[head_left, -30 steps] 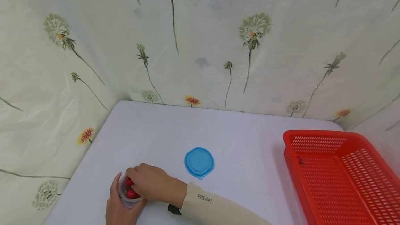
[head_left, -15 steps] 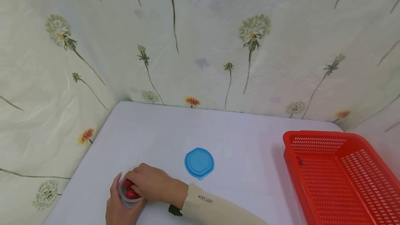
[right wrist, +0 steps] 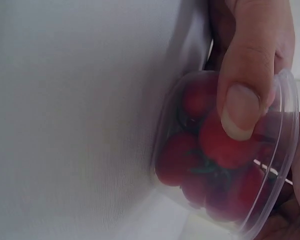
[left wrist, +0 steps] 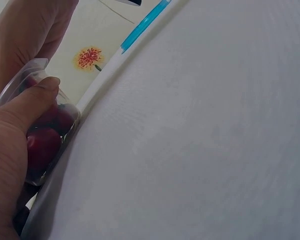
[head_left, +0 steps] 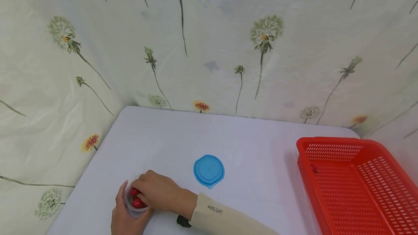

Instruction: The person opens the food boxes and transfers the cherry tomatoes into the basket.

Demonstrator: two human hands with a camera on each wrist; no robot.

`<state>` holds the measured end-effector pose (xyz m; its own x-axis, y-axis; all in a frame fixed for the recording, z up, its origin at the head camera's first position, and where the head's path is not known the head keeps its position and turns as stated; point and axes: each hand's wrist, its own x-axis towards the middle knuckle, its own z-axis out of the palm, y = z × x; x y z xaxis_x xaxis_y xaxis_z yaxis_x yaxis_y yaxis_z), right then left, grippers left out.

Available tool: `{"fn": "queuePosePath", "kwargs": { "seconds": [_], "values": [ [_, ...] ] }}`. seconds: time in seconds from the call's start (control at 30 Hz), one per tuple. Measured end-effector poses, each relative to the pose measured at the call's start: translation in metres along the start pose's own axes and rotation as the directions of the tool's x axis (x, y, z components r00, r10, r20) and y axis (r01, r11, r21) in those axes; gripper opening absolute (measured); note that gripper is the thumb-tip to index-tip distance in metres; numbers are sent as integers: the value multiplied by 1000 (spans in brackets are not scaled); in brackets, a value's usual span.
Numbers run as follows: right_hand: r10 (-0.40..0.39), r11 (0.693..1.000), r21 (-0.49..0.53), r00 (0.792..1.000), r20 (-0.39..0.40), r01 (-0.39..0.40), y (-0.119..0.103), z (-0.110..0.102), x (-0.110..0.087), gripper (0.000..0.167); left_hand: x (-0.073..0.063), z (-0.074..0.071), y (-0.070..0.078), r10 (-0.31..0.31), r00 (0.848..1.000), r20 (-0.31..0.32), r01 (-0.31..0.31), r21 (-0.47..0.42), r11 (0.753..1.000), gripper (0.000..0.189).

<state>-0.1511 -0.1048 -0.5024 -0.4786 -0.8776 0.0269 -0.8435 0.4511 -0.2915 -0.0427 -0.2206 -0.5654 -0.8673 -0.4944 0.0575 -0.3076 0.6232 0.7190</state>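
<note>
While clasped by the left hand [head_left: 127, 220], the round clear-plastic tub [right wrist: 290, 125] at seven o'clock should be steadied; right hand [head_left: 158, 190] grip is hidden.

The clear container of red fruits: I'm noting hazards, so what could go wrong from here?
The clear container has no lid on and the left grip holds its side, so the red fruits might spill if it tips. The right grip is at its mouth, and might bruise them if it presses hard. The blue lid lies loose near the right sleeve, which could nudge it.
</note>
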Motion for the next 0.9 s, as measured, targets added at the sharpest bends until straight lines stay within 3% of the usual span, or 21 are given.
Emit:
{"fn": "queuePosePath", "kwargs": {
  "seconds": [0.17,0.33,0.63,0.9],
  "values": [
    [-13,1000,-15,999,-45,12,2,4,-1,26,0,2,-3,34,999,-32,-35,-9,999,111],
    [-32,999,39,997,-75,35,6,3,-2,27,1,2,-3,51,998,-41,-52,-25,998,111],
    [-42,970,239,998,-49,52,13,-2,-3,32,1,-4,0,-8,999,41,10,-35,999,116],
    [-65,956,284,996,-66,81,15,-2,-2,30,3,-4,0,-29,997,64,32,-45,998,114]
  ]
}}
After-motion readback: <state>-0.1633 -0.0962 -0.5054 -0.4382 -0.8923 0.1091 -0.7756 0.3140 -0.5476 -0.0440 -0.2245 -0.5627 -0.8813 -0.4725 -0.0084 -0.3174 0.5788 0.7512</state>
